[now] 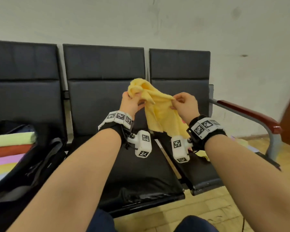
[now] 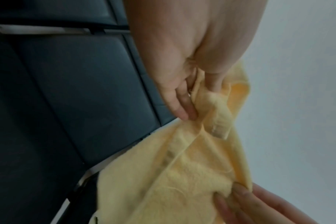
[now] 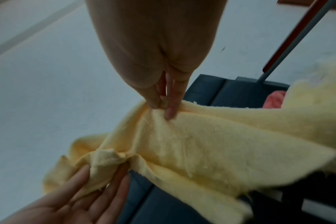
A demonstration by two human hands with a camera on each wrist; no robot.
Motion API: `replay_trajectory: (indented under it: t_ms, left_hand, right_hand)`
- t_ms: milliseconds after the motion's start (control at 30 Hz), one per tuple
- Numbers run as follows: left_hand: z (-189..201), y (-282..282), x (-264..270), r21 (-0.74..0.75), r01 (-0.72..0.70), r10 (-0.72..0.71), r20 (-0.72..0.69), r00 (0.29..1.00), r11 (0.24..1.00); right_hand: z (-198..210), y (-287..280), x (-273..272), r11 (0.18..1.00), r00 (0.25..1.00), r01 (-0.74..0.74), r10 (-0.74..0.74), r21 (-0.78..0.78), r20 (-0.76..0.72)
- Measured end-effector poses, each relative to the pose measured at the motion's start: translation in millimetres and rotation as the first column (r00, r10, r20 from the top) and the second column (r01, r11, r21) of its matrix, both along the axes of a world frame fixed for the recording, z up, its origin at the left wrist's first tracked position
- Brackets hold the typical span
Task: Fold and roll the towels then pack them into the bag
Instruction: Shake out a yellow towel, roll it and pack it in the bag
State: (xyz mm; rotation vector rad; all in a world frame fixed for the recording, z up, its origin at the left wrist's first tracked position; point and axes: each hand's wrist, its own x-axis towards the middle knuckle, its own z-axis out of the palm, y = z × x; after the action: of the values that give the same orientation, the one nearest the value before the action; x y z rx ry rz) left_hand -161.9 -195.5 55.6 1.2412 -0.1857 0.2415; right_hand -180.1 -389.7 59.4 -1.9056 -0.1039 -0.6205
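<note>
A row of black padded seats [image 1: 104, 64] stands against a pale wall. On the left seat an open black bag [image 1: 45, 148] holds rolled towels [image 1: 10, 153] in green, red, pink and yellow. Above the middle seat a crumpled yellow towel [image 1: 159, 113] hangs in the air between both hands. The left hand [image 1: 131, 102] grips a bunched corner; the right hand [image 1: 186, 106] pinches the towel's upper edge.

A waiting area: a row of linked black padded seats [image 1: 105, 67] with a metal armrest [image 1: 251, 114] stands against a bare wall [image 1: 141, 19].
</note>
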Motion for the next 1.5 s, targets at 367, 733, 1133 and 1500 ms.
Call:
replay_trajectory:
  t_ms: [367,733,1133,1500]
  left_hand:
    - [-102,86,-37,-0.037,0.144,-0.148,-0.346,0.927,0.989]
    - [-141,88,-47,-0.167,0.272,-0.319,-0.437,0.841,0.948]
    - [-149,83,-43,0.417,0.237,-0.082,-0.355,0.931,0.877]
    - [-136,91,-65,0.428,0.265,-0.239,-0.114,0.964,0.864]
  right_hand:
    - [-127,102,-2,0.989,0.913,-0.145,0.127,-0.015,-0.389]
    - [-160,107,-6,0.862,0.808,-0.497,0.501,0.098,-0.309]
    - [-166,95,-32,0.883,0.877,-0.445,0.464,0.148,-0.128]
    - [-157,111,-41,0.904,0.892,-0.403,0.422,0.139,-0.162]
